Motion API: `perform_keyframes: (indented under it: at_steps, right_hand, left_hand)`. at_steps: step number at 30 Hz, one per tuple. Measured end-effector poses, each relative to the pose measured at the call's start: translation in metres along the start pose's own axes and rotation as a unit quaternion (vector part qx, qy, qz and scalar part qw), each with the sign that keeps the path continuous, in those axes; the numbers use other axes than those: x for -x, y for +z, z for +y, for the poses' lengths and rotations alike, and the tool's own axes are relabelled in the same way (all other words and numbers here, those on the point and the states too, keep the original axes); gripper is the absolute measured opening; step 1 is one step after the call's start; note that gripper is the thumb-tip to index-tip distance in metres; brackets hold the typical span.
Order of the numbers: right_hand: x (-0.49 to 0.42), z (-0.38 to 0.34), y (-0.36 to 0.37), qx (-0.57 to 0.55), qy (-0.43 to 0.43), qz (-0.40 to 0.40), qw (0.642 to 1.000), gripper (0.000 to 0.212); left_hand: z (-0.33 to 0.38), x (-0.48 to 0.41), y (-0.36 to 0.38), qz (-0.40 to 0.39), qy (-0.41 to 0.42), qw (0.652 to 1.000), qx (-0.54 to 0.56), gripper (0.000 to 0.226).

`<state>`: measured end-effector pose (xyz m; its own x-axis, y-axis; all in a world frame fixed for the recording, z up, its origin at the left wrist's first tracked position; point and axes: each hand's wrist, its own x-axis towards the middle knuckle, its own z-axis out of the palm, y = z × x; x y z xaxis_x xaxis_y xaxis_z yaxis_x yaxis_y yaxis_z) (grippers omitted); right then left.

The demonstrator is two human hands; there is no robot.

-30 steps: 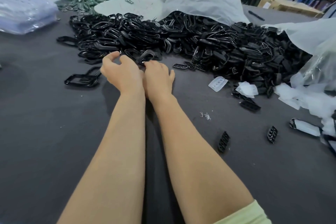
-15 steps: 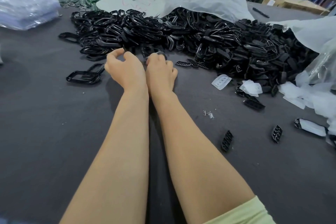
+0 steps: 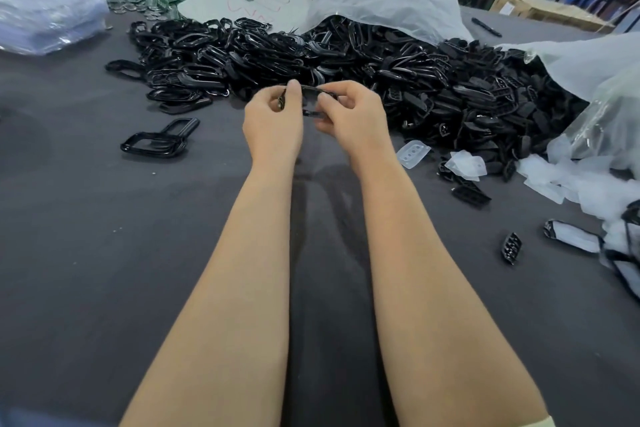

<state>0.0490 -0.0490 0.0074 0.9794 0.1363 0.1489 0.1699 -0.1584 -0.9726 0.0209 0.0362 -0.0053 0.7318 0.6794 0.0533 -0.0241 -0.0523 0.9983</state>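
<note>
Fingers of the left hand point(image 3: 273, 121) and right hand point(image 3: 353, 118) pinch a black frame point(image 3: 313, 91) by its ends above the table point(image 3: 86, 253); it looks light, stiff, glossy, best gripped on the rails.

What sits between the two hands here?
In the head view, a black frame spans the gap, the left hand pinching one end and the right hand the other.
</note>
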Motion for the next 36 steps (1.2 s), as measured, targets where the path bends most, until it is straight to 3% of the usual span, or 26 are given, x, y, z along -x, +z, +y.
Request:
perform_keyframes:
  at_steps: [3, 5, 8, 9, 11, 16, 19, 22, 26, 28, 31, 36]
  right_hand:
    - [0.004, -0.001, -0.001, -0.03, 0.011, 0.016, 0.999, 0.011]
    - [0.006, 0.005, 0.001, 0.101, -0.002, 0.024, 0.995, 0.026]
    - [0.019, 0.016, 0.013, 0.389, -0.008, -0.071, 0.918, 0.039]
    - [0.023, 0.017, 0.019, 0.443, -0.008, -0.087, 0.892, 0.038]
    - [0.027, 0.015, 0.026, 0.475, -0.014, -0.088, 0.875, 0.033]
    - [0.03, 0.005, 0.012, 0.219, 0.034, -0.079, 0.972, 0.014]
    - [0.029, 0.005, -0.018, 0.19, 0.026, -0.01, 0.981, 0.005]
    - [0.03, 0.003, -0.063, 0.046, 0.046, 0.065, 0.996, 0.013]
    - [0.039, 0.007, -0.116, -0.121, 0.082, 0.134, 0.98, 0.013]
    - [0.043, 0.013, -0.133, -0.136, 0.082, 0.172, 0.972, 0.012]
    - [0.052, 0.028, -0.148, -0.072, 0.055, 0.218, 0.972, 0.014]
    - [0.06, 0.036, -0.151, -0.019, -0.008, 0.198, 0.98, 0.015]
  left_hand:
    - [0.0, 0.005, 0.001, 0.019, 0.016, 1.0, 0.019, 0.013]
    - [0.001, 0.004, -0.002, 0.074, 0.002, 0.995, 0.066, 0.012]
    - [0.005, 0.005, -0.003, 0.129, -0.038, 0.973, 0.186, 0.014]
    - [0.007, 0.007, -0.003, 0.136, -0.039, 0.968, 0.206, 0.016]
    - [0.01, 0.012, -0.001, 0.133, -0.031, 0.967, 0.216, 0.018]
    - [0.017, 0.02, 0.006, 0.116, -0.022, 0.97, 0.214, 0.019]
    - [0.018, 0.03, 0.018, 0.082, -0.027, 0.973, 0.212, 0.019]
    - [0.015, 0.048, 0.04, 0.027, -0.042, 0.975, 0.216, 0.017]
    - [0.009, 0.077, 0.071, -0.077, -0.079, 0.972, 0.207, 0.011]
    - [0.006, 0.09, 0.081, -0.118, -0.088, 0.969, 0.2, 0.012]
    - [0.002, 0.1, 0.087, -0.158, -0.086, 0.964, 0.193, 0.018]
    - [-0.001, 0.098, 0.085, -0.18, -0.084, 0.967, 0.161, 0.019]
